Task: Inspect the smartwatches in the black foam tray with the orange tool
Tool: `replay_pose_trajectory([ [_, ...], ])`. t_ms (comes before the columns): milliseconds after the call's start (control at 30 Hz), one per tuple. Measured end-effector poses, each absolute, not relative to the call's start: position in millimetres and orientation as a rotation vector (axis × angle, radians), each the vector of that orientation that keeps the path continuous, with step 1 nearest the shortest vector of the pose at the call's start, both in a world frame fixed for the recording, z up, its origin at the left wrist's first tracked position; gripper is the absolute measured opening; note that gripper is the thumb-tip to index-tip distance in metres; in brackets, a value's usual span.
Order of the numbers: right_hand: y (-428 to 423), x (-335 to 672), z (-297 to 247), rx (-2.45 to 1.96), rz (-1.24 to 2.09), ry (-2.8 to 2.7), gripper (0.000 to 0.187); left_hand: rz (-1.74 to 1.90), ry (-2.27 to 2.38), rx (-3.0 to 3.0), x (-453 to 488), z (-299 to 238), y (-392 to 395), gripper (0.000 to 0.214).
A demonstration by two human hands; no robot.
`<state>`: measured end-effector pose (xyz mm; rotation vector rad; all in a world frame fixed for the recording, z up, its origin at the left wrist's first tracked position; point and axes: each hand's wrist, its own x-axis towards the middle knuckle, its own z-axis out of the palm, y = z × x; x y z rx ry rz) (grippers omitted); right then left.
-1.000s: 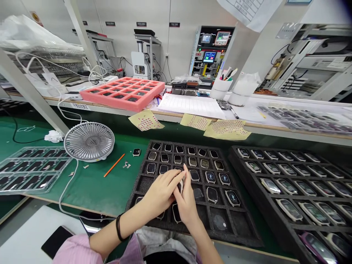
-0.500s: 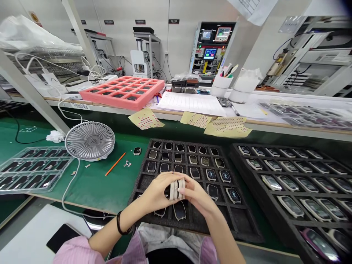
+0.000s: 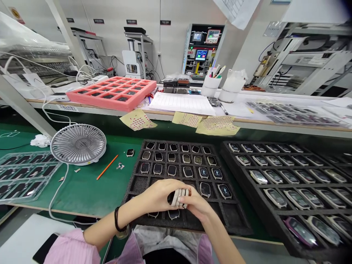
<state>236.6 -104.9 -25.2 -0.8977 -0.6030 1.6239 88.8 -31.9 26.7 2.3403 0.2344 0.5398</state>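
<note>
Several watch cases (image 3: 180, 197) stacked on edge, pressed between left hand (image 3: 158, 196) and right hand (image 3: 196, 205), both closed around them, just above foam tray (image 3: 233, 216). Loose grip could let cases slip, fall, scratch watches (image 3: 205, 190) lying below.

Your left hand (image 3: 158, 196) and right hand (image 3: 196, 205) hide most of the stacked watch cases (image 3: 178, 197), so you can't count them, and your forearms cover the near cells of the foam tray (image 3: 236, 220). The second foam tray (image 3: 277, 234) runs off the right edge, the clear plastic tray (image 3: 19, 194) off the left, and the paper sheet's (image 3: 181, 104) printing is too small to read.
</note>
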Motion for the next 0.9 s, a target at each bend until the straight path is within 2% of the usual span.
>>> replay_pose_trajectory([
  [233,-121.8,251.2,-29.5,-0.92,1.449,-0.54,0.037,0.468,0.203,2.319,103.5,29.8,-29.1,0.05],
  [367,-139.7,281.7,-31.6,-0.933,1.28,-0.522,0.041,0.55,0.525,1.988,112.0,31.1,-15.9,0.061],
  [433,-151.0,299.2,-34.8,-0.957,1.155,-0.48,0.038,0.479,0.677,1.689,119.3,28.3,-8.7,0.063],
  [633,-178.8,333.3,-50.3,-1.031,0.956,-0.34,0.036,0.181,0.709,1.026,151.7,9.2,1.5,0.035],
  [767,-186.6,338.6,-55.9,-1.065,0.882,-0.324,0.037,0.129,0.639,0.969,174.7,4.2,0.3,0.037],
  [900,-184.8,339.1,-56.9,-1.085,0.881,-0.338,0.039,0.077,0.614,1.173,194.0,4.6,-0.9,0.037],
])
